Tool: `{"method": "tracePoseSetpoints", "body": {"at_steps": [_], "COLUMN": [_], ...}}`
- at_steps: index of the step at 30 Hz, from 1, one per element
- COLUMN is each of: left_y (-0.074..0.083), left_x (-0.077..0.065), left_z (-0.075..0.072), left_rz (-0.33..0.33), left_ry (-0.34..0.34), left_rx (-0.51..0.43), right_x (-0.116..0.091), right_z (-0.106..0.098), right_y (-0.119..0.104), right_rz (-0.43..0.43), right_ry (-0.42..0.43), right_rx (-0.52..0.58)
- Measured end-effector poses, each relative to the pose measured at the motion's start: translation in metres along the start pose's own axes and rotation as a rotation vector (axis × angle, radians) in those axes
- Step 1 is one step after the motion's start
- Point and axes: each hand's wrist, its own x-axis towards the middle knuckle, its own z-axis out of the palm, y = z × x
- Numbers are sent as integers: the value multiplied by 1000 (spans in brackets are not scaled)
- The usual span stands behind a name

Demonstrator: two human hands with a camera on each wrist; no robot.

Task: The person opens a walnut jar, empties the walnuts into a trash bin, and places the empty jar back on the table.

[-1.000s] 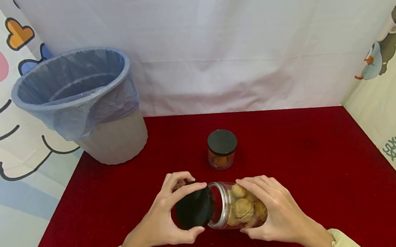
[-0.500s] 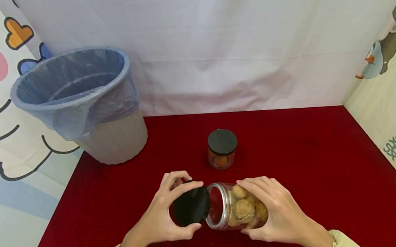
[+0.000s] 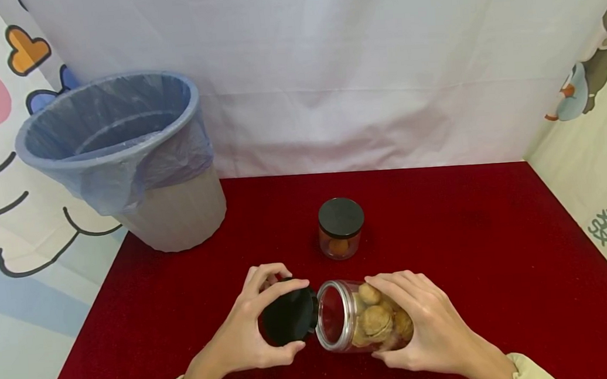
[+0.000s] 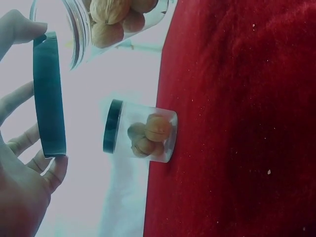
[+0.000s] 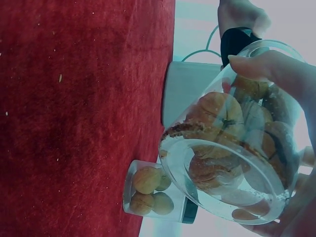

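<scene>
My left hand (image 3: 246,322) grips a black screw lid (image 3: 289,311) by its edge, thumb on the near side and fingers on the far side. Just to its right, a clear plastic jar (image 3: 350,318) is tilted, its uncovered mouth facing the lid. Several walnuts (image 3: 376,320) lie inside, toward the bottom. My right hand (image 3: 423,316) holds this jar around its lower body. In the left wrist view the lid (image 4: 48,96) stands on edge, with fingertips at its rim. Seen from the right wrist, the jar's base (image 5: 224,180) is raised off the cloth.
A smaller jar (image 3: 339,247) with a black lid stands upright beyond my hands, holding several round brown nuts (image 4: 150,133). At the back left is a bin (image 3: 178,213) with a blue bag over its rim. Red cloth (image 3: 471,248) covers the table; a white curtain (image 3: 359,80) hangs behind.
The lid has shifted left, away from the jar's mouth. The jar has turned slightly, so more of its opening shows. The smaller jar and the bin stay put.
</scene>
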Motion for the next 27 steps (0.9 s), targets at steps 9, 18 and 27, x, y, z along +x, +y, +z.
{"method": "tracePoseSetpoints", "body": {"at_steps": [9,18,27], "left_y": [-4,-13,-18], "left_x": [-3,-7,-9], "left_z": [0,2,2], "left_rz": [-41,-68,-152], "left_ry": [-9,-20,-60], "left_rx": [5,23,42], "right_x": [0,-1,-2], "right_z": [-1,-1,-1], "right_y": [1,1,2], "right_rz": [-1,3,5], "right_ry": [0,-5,-5], "right_rx": [-11,-11,-12]}}
